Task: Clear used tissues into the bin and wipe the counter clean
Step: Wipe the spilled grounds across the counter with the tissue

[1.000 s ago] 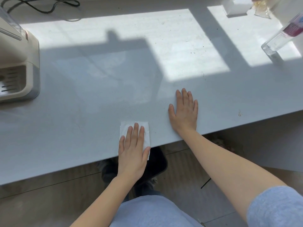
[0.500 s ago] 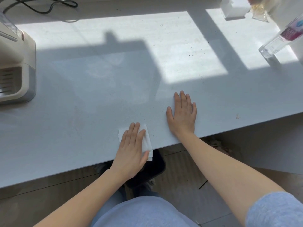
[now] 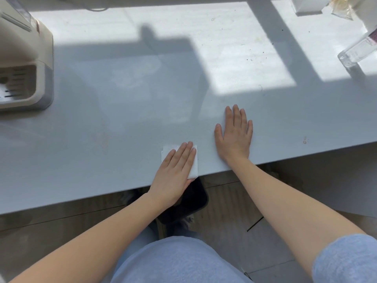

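Since a second ago left hand (image 3: pixel 177 166) angles rightward, flat and open on folded tissue (image 3: pixel 193 167) at counter (image 3: pixel 102 139) edge, lower centre; right hand (image 3: pixel 234 135) open, palm down, empty.

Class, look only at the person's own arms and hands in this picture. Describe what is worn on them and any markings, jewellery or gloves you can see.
Both hands, the left hand and the right hand, are bare: no gloves, rings, watch or bracelets show. The forearms are uncovered. A light blue sleeve of soft fabric ends above the right elbow. The left arm's sleeve is out of view. No markings show.

Hard sunlight patches, deep shadows, sharp
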`<state>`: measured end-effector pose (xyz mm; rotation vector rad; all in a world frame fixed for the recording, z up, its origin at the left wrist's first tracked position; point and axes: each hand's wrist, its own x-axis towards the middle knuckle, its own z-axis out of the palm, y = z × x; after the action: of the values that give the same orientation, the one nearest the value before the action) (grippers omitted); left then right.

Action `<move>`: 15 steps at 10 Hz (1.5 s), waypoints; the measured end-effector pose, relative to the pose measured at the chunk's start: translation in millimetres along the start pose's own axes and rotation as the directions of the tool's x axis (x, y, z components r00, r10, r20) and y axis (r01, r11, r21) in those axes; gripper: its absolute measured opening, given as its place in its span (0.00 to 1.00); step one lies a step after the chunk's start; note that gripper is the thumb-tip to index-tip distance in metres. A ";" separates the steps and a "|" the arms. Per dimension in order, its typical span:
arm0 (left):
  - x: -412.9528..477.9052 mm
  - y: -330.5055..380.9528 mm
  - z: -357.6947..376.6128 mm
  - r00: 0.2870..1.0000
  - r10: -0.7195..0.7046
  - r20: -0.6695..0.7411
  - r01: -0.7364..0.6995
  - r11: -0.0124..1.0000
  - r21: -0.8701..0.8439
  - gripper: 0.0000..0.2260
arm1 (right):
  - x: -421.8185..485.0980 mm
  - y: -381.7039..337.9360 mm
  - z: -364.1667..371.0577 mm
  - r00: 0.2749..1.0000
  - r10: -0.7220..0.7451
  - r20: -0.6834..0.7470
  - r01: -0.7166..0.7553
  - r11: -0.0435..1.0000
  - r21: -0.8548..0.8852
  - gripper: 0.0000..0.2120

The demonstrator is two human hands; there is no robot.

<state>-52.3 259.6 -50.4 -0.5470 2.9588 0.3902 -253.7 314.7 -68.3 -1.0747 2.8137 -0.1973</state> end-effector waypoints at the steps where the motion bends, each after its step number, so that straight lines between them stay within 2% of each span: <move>1: 3.0 -0.2 1.1 0.998 0.057 0.002 -0.057 0.998 -0.004 0.29 | -0.5 0.0 0.5 1.000 0.002 -0.006 -0.003 1.000 -0.010 0.29; 2: 5.1 -1.4 4.7 0.993 0.118 -0.001 -0.118 0.993 -0.007 0.29 | 0.3 -0.8 0.6 1.000 0.006 -0.011 -0.006 1.000 -0.010 0.28; 5: 3.8 1.1 8.5 0.989 0.141 -0.043 -0.142 0.990 -0.019 0.29 | -0.3 2.2 0.6 1.000 0.015 -0.011 -0.015 1.000 0.001 0.28; 7: -3.3 -10.4 5.1 0.991 0.121 -0.050 -0.125 0.989 -0.073 0.29 | -0.7 0.5 -2.0 1.000 0.008 -0.020 -0.008 1.000 0.014 0.28; 10: 0.9 -10.4 -1.2 0.998 0.063 -0.031 -0.064 0.996 -0.059 0.31 | -0.4 -1.6 -1.5 1.000 0.019 -0.012 -0.019 1.000 -0.007 0.28; 13: 15.6 7.7 4.5 0.963 0.270 -0.015 -0.270 0.959 -0.085 0.31 | 0.3 -1.4 -3.0 1.000 0.018 -0.004 -0.018 1.000 -0.002 0.28; 15: 12.0 5.4 4.3 0.952 0.307 0.001 -0.302 0.939 -0.162 0.30 | -0.5 -0.9 -1.7 1.000 0.014 -0.015 -0.014 1.000 0.008 0.28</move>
<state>-65.1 261.5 -55.1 -0.0902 3.0056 0.6622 -253.0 314.5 -66.4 -1.0558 2.8306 -0.2166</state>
